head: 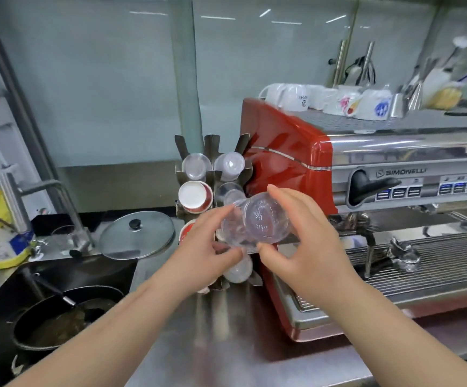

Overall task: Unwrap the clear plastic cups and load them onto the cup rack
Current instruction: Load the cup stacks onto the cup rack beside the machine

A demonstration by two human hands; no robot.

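A stack of clear plastic cups (264, 217) lies on its side in mid-air, its base facing me, just in front of the cup rack (212, 148). My left hand (207, 247) grips the stack's left side with thumb and fingers. My right hand (299, 236) holds its right side, fingers above and thumb below. The metal rack stands between the sink and the espresso machine. Its upper slots hold clear cups (196, 166) and lidded cups (230, 165); a red-and-white paper cup stack (194, 195) sits lower. Whether wrap remains on the held stack I cannot tell.
A red and steel espresso machine (296, 163) stands at the right, mugs (296, 97) on top. A round metal lid (137, 234) lies left of the rack. The sink (59, 275) at lower left holds a black pan (59, 319) under a faucet (31, 191).
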